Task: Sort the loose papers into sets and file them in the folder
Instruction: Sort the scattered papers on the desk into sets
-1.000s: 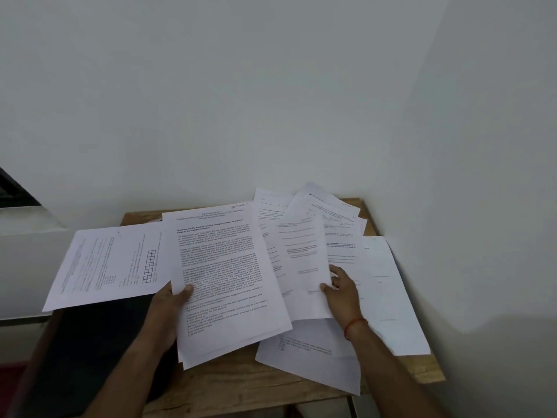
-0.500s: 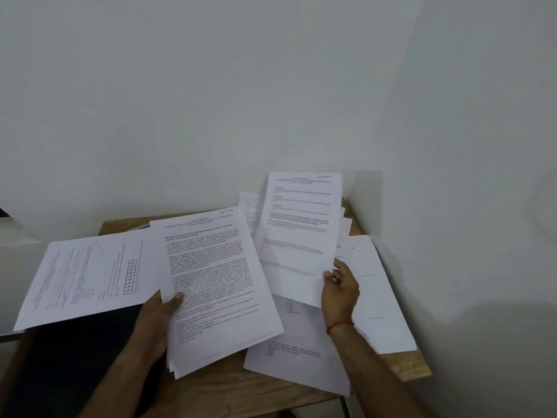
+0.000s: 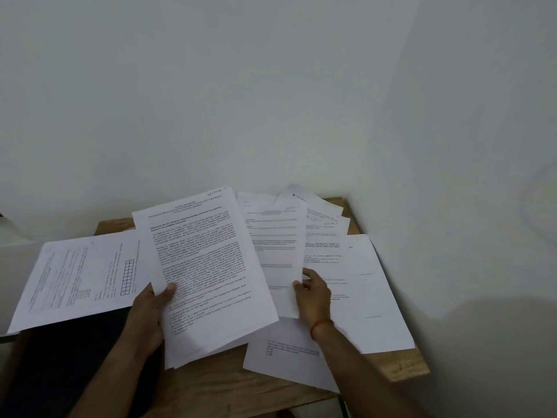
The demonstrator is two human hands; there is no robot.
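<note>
Now we judge the step in hand to be matching: deciding whether the white sheet with ruled lines [image 3: 277, 245] belongs with the thick set of white, densely printed pages [image 3: 208, 267]. To do it well we should compare the headings before joining them. Then we slide the single sheet in flat so no corner folds, and square the edges against the brown wooden tabletop [image 3: 407, 371]. Only then should anything go near the flat black folder [image 3: 69, 360], which lies at the near left, partly under a white page printed with a small grid [image 3: 84, 282].

Our left grip [image 3: 150, 315] is closed round the left edge of the printed set, thumb on top and fingers beneath, holding it tilted above the tabletop. Our right grip [image 3: 313, 297] is curled tight, pinching the near right corner of the ruled sheet, whose left part is hidden behind the set. Whether that sheet is lifted or lying flat we cannot tell. Around the right grip the unsorted loose white papers [image 3: 364, 285] fan out toward the far right corner. One seems to overhang the near edge, so we should lift rather than drag, lest we sweep them off
</note>
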